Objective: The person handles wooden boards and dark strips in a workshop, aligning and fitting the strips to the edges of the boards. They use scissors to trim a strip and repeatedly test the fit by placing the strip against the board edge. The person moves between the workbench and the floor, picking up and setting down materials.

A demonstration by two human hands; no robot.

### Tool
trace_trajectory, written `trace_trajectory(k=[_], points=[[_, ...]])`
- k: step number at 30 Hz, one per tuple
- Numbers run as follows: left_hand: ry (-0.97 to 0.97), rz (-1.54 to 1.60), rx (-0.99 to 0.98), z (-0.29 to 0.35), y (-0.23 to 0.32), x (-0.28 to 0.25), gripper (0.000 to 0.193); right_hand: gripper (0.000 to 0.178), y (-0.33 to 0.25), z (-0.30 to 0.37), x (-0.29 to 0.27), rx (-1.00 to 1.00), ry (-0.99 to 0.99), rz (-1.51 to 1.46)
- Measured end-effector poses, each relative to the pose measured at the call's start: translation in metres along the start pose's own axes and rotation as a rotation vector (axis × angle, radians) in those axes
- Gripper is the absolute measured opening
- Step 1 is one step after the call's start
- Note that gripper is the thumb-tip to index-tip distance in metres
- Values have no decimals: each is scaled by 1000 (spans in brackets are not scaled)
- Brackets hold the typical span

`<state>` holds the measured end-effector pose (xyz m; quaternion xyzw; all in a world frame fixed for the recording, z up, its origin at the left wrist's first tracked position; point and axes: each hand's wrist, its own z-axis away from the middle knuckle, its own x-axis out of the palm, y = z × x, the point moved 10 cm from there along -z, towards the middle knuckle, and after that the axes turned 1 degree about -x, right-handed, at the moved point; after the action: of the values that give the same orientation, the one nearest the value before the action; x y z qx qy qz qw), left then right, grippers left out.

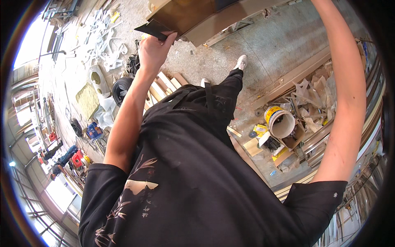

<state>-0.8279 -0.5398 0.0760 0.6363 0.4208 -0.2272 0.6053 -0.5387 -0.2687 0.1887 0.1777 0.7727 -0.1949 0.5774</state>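
Observation:
Ahead of me, at the top of the head view, my left hand (153,51) is closed on a thin black flat piece (153,29) with a pointed corner. The fingers wrap behind it and are partly hidden; the thumb lies along its edge. This piece meets the near-left end of a long brown panel (193,16), which runs off the top edge. Whether the two are joined, I cannot tell. My right arm stretches up along the right side, and its hand lies beyond the top edge.
Light wooden strips (164,84) lie by my legs. A coiled black hose (120,90) is at left, near scattered white strips (109,45). At right stand a white bucket (282,123), a cardboard box (297,138) and plastic scraps (308,92). Another person (61,162) is far left.

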Motion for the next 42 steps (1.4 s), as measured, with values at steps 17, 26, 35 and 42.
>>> trace_trajectory(k=[17, 26, 35, 42], points=[[46, -196, 81, 19, 14, -25, 17, 49, -5, -2, 1, -114, 20, 10], [-102, 154, 419, -1, 159, 21, 17, 45, -11, 10, 12, -169, 28, 154], [-44, 106, 615, -141, 299, 167, 23, 47, 133, 32, -15, -115, -30, 183], [-112, 70, 471, -224, 355, 256, 27, 45, 285, 57, -37, -163, -1, 175]])
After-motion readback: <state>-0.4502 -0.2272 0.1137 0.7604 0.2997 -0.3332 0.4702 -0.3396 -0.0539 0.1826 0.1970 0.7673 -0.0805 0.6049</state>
